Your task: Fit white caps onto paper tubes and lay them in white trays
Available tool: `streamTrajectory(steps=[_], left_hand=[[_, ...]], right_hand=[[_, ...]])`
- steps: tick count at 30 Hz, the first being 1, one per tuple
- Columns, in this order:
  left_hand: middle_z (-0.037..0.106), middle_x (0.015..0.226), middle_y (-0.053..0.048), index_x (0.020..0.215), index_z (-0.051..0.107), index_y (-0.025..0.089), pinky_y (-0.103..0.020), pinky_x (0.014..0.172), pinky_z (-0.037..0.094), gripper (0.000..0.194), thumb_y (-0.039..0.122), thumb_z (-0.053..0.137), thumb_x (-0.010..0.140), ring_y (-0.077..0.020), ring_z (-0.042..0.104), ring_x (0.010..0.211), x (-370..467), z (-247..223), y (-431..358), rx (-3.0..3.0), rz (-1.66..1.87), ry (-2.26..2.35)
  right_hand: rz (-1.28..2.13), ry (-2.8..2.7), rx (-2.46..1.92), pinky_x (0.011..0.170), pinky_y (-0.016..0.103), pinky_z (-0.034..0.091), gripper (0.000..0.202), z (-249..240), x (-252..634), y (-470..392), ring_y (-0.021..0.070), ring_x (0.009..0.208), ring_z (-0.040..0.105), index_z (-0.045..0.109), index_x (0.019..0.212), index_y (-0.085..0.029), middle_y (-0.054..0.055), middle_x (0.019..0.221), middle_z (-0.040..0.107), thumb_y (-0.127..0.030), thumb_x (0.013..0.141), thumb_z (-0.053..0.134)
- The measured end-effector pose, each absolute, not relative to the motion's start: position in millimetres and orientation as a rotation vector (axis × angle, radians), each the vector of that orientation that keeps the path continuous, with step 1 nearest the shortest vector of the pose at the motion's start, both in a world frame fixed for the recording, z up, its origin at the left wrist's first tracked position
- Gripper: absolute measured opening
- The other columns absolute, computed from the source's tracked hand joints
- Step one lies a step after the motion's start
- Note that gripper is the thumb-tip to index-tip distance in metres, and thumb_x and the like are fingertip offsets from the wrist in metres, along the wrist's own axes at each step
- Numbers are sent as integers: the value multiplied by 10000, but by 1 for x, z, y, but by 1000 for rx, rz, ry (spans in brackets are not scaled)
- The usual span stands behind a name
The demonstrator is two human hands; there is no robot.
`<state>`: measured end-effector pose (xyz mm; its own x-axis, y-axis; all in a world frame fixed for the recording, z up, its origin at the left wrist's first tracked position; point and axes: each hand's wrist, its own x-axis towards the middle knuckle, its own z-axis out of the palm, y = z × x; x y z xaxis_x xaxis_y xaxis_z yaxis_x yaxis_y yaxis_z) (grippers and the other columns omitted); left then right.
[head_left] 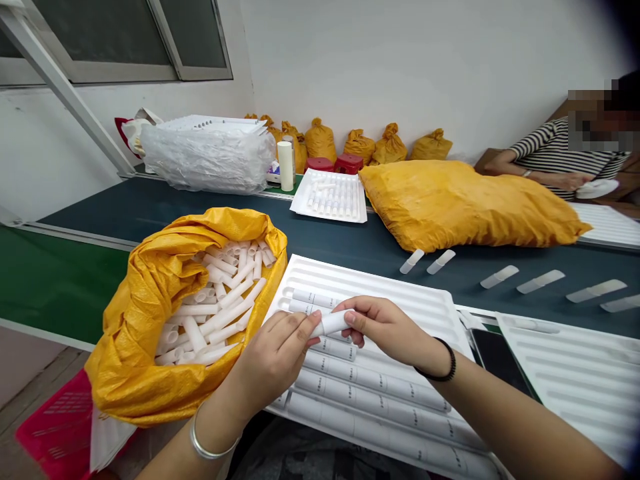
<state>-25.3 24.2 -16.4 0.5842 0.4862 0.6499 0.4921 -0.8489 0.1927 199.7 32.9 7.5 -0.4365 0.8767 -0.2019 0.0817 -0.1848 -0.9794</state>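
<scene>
A short white tube (333, 323) is held level between my two hands. The fingers of my left hand (283, 347) pinch its left end, and my right hand (387, 330) grips its right end with thumb and fingers. Beneath them lies a white ridged tray (400, 290) with rows of labelled white tubes (370, 393) in its nearer grooves; part of the rows is hidden by my hands. Left of the tray, an open yellow sack (125, 340) holds many loose white tubes (220, 313).
A full yellow sack (465, 207) lies on the dark belt (330, 243), with several clear-ended tubes (540, 281) nearer. A dark phone (500, 360) sits between trays. Farther back are a smaller tray (330, 193) and a plastic-wrapped stack (210, 157). A person in stripes (545, 153) sits at right.
</scene>
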Motion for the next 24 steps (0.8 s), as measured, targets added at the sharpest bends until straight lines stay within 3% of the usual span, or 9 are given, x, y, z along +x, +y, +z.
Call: streamTrajectory(steps=[9,12,15,17,20,22,24], left_hand=[[629,865,-93,1461,171,65,-328,713,519,727,80,560,848,-184,551,770,-22,-24,22,-2800,-995,-818],[638,951,-107,1472,136,98,-327,763,526,711,135,527,879,-195,573,847,-25,-33,23,-2882,-857,-803],[564,1195,-181,1443,237,106,-416,897,490,620,273,490,902,-277,530,1091,-45,-37,38,-2717,-728,-1202],[519,1257,-215,1347,402,83,-475,935,449,480,265,433,904,-332,500,1147,-67,-36,54,-2479,-586,-1625],[620,1014,-216,1050,620,76,-478,825,467,314,174,407,842,-353,595,944,-100,-32,82,-2316,-226,-2060],[638,879,-197,905,650,97,-441,761,470,263,149,413,803,-338,617,840,-112,-31,99,-2317,-104,-2153],[642,878,-193,890,648,106,-403,756,459,265,149,401,804,-319,620,845,-115,-34,112,-2310,-134,-2175]], right_hand=[[1690,-1610,-1168,575,237,454,365,9,193,19,98,584,518,627,1040,-139,19,727,594,-449,878,522],[1357,-2148,-1179,689,275,462,260,3,196,32,148,707,565,688,963,-170,41,806,625,-370,803,644],[767,-2224,-1526,812,288,438,203,-11,215,73,190,850,582,699,861,-184,51,889,641,-244,676,757],[533,-1917,-1861,841,300,431,203,-22,238,111,203,899,585,667,938,-166,64,915,642,-213,742,697],[468,-1651,-2069,825,355,460,230,-35,276,159,217,926,594,604,1045,-93,108,975,625,-229,860,588],[539,-1563,-2121,802,367,498,262,-41,296,176,192,910,605,586,1077,-96,99,1028,615,-276,888,576],[627,-1535,-2082,797,373,520,293,-44,310,181,187,932,608,575,1119,-118,85,1096,600,-317,904,562]])
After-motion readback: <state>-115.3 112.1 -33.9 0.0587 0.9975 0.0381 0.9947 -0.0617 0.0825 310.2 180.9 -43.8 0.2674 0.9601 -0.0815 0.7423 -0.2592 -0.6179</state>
